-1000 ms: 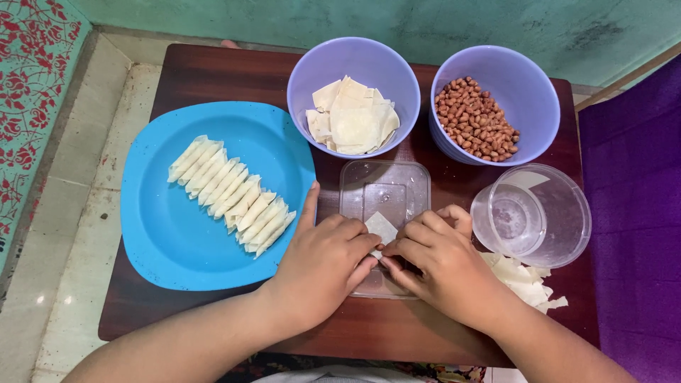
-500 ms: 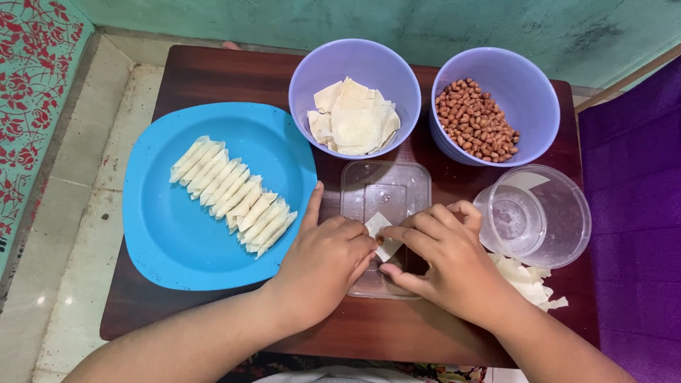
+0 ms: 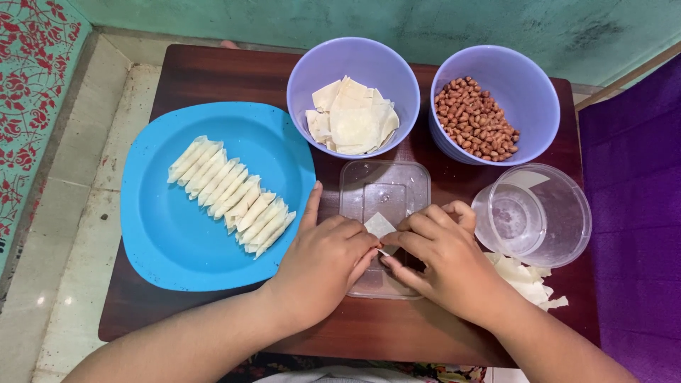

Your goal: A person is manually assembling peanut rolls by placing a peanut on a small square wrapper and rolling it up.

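Head view: left hand (image 3: pixel 323 262) and right hand (image 3: pixel 443 262) pinching small pastry wrapper (image 3: pixel 379 225), fingers closed on it, over clear lid (image 3: pixel 386 188). Judged rolling step, needing tight even fold; finished rolls (image 3: pixel 230 195) lying on blue plate (image 3: pixel 156 241).

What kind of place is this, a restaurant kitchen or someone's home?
Probably a home, with food being prepared by hand at a small dark wooden table over a tiled floor. A blue plate of folded wrappers and plastic bowls of peanuts and pastry sheets suggest it.

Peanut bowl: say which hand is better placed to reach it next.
Right hand, probably. It lies on the same side as the peanut bowl, nearer to it. The left hand sits by the blue plate. Both pinch the wrapper.
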